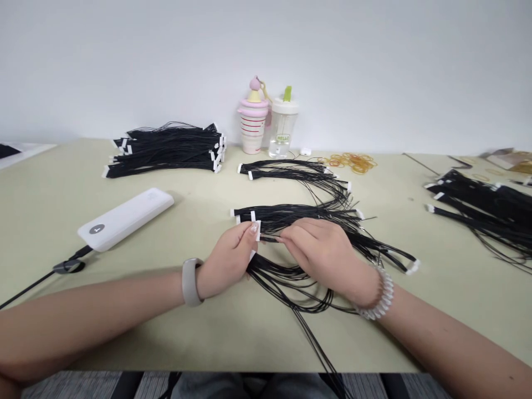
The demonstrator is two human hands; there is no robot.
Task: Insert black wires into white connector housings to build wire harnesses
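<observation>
My left hand (230, 256) pinches a white connector (258, 230) on the end of a black wire harness (286, 271). A second white connector shows under its fingers. My right hand (320, 252) is closed around the harness's black wires, just right of that connector. The harness wires loop below both hands, and a few hang over the table's front edge. Right behind my hands lies a bundle of black wire harnesses (286, 211) with white end connectors. The fingertips of my right hand are partly hidden.
Harness piles lie at the back left (166, 151) and right (494, 202). More harnesses (278, 170) lie mid-table. A white power bank (127, 219) with a black cable is on the left. A pink cup (252, 127), a clear bottle (283, 130) and rubber bands (353, 162) are near the wall.
</observation>
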